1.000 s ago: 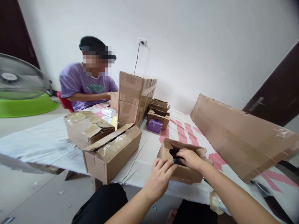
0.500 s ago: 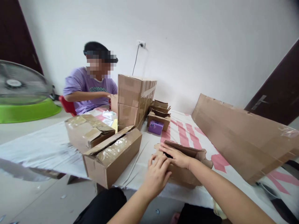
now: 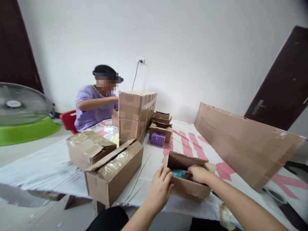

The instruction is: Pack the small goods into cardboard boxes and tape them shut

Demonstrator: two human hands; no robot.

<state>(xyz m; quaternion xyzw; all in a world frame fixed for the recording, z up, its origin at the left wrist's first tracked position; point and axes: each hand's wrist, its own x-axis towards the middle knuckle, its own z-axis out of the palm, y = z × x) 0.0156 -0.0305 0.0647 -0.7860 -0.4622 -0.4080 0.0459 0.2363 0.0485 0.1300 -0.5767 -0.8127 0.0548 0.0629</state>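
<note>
A small cardboard box [image 3: 190,189] stands with its top open at the table's near edge. My left hand [image 3: 161,181] grips its left end, fingers curled over the rim. Inside lies a teal printed packet [image 3: 178,173], partly hidden by the front wall. My right hand [image 3: 198,173] reaches into the box from the right, its fingers closed at the packet's right end; the fingertips are partly hidden.
Taped cardboard boxes [image 3: 115,170] lie to the left, with a tall box stack [image 3: 131,117] behind. A purple pack [image 3: 158,139] leans near smaller open boxes. A large cardboard sheet [image 3: 240,141] stands right. A co-worker [image 3: 93,106] sits across, by a fan [image 3: 21,106].
The box's top has been opened, showing the teal packet inside. My right hand has gone from on top of the box into it; my left has shifted to its left rim.
</note>
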